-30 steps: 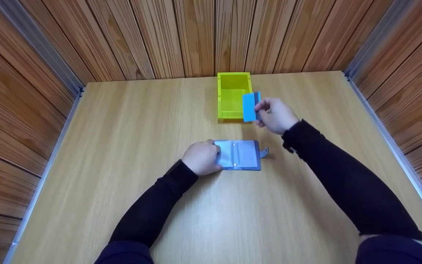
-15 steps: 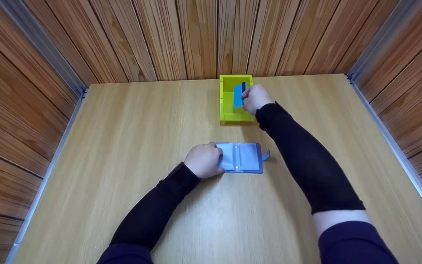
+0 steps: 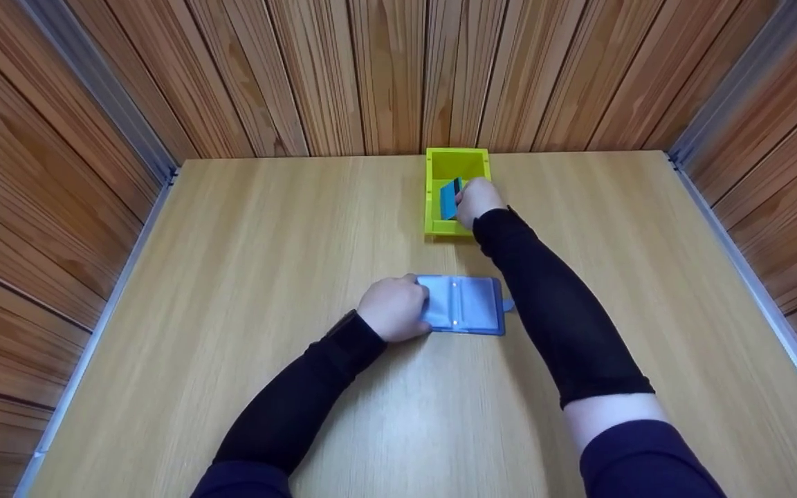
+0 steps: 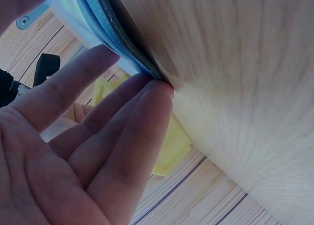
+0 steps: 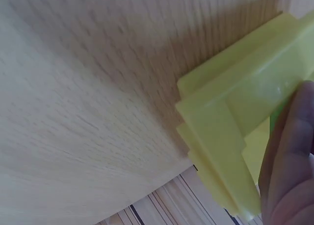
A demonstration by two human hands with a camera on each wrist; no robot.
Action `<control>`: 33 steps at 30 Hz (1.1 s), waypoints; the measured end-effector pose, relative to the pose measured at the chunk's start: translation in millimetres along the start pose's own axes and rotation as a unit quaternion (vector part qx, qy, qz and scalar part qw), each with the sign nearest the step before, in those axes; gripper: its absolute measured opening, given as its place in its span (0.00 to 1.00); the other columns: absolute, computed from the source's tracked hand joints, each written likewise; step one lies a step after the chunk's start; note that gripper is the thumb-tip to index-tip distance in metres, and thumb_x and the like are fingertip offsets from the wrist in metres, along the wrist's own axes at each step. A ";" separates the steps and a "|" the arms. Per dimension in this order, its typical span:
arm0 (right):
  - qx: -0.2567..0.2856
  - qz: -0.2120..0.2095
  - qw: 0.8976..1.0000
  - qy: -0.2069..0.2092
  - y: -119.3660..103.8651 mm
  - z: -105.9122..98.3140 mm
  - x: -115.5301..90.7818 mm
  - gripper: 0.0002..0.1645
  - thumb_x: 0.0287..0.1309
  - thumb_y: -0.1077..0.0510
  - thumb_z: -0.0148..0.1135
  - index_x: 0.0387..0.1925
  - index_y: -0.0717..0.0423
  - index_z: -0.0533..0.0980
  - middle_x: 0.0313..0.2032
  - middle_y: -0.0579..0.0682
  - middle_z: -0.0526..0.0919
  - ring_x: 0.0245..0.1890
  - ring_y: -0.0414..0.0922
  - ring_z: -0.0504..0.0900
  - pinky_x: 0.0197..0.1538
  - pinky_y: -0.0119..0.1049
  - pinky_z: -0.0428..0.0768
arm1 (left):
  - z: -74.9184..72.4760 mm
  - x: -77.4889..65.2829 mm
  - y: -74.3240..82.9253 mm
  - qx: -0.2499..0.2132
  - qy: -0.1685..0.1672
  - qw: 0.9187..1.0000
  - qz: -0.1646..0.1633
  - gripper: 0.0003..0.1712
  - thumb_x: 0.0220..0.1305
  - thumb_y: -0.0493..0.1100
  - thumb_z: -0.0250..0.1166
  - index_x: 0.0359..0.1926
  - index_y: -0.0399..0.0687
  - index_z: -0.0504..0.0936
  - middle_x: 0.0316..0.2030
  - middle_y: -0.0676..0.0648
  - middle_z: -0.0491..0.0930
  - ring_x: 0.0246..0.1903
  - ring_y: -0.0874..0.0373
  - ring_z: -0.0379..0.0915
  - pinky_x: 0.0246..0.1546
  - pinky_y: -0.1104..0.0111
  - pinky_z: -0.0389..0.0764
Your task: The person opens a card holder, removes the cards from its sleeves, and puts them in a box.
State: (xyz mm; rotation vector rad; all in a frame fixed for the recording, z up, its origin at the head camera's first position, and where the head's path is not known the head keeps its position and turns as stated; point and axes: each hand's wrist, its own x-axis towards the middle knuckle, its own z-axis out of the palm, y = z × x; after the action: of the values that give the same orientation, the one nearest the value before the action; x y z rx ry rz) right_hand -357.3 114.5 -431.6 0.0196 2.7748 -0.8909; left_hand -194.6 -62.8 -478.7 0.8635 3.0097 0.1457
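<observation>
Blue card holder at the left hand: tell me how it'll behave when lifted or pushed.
The blue card holder may fold at its middle, where a spine joins two halves. It is probably light, since its layers look thin. Low and flat, it would likely slide across the table rather than tip.

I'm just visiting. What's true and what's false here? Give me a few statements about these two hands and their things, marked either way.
1. The right hand holds a flat, blue rectangular card. True.
2. The left hand pinches the edge of a blue, booklet-shaped wallet. True.
3. The wallet is folded closed. False: it lies open.
4. A yellow-green, rectangular plastic box stands between the wallet and the wooden plank wall. True.
5. The card lies flat on the wooden tabletop. False: it is in the right hand, over or inside the box.
</observation>
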 end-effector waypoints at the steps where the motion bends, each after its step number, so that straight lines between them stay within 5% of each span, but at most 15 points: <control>1: -0.010 -0.005 1.000 0.003 0.4 1.1 0.4 0.16 0.63 0.67 0.53 0.48 0.61 0.82 0.48 0.54 0.83 0.50 0.49 0.75 0.57 0.43 0.74 | 0.0 0.1 -0.2 0.002 -0.001 1.000 0.001 0.21 0.51 0.59 0.71 0.35 0.47 0.84 0.34 0.47 0.79 0.24 0.56 0.72 0.25 0.59 0.75; 7: -0.047 -0.033 0.998 0.011 1.9 3.3 -1.0 0.17 0.64 0.66 0.51 0.49 0.62 0.82 0.50 0.57 0.84 0.52 0.51 0.78 0.59 0.46 0.75 | 1.7 1.3 -0.4 0.014 -0.006 1.000 0.008 0.22 0.51 0.60 0.70 0.35 0.47 0.84 0.34 0.48 0.79 0.23 0.57 0.71 0.23 0.62 0.73; 18: -0.011 -0.046 0.999 -0.016 3.3 -14.8 -16.4 0.22 0.68 0.59 0.54 0.60 0.60 0.74 0.59 0.58 0.77 0.55 0.52 0.74 0.61 0.49 0.72 | 1.6 0.7 -1.4 0.018 -0.001 1.000 0.006 0.22 0.52 0.60 0.70 0.36 0.48 0.85 0.34 0.48 0.80 0.23 0.58 0.71 0.24 0.62 0.75; 26: 0.040 -0.120 0.991 0.047 24.0 -58.5 -57.5 0.27 0.67 0.48 0.58 0.62 0.57 0.71 0.58 0.57 0.76 0.57 0.52 0.74 0.61 0.49 0.73 | -1.1 -0.6 1.0 0.013 -0.004 1.000 0.002 0.22 0.52 0.59 0.71 0.36 0.46 0.85 0.31 0.49 0.78 0.23 0.58 0.69 0.23 0.63 0.72; 33: 0.047 -0.211 0.966 0.140 61.5 -76.5 -113.2 0.29 0.64 0.45 0.62 0.59 0.58 0.73 0.54 0.59 0.79 0.54 0.57 0.77 0.57 0.53 0.75 | 0.2 1.7 1.8 0.018 -0.007 1.000 0.000 0.20 0.51 0.59 0.70 0.35 0.48 0.85 0.30 0.51 0.76 0.22 0.59 0.69 0.22 0.64 0.70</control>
State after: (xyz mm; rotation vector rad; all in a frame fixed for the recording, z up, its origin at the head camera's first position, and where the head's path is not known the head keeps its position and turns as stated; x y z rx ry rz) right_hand -258.1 215.0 -381.6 -0.4851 3.0531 -1.2012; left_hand -195.1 -60.4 -478.7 0.8645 3.0077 0.0840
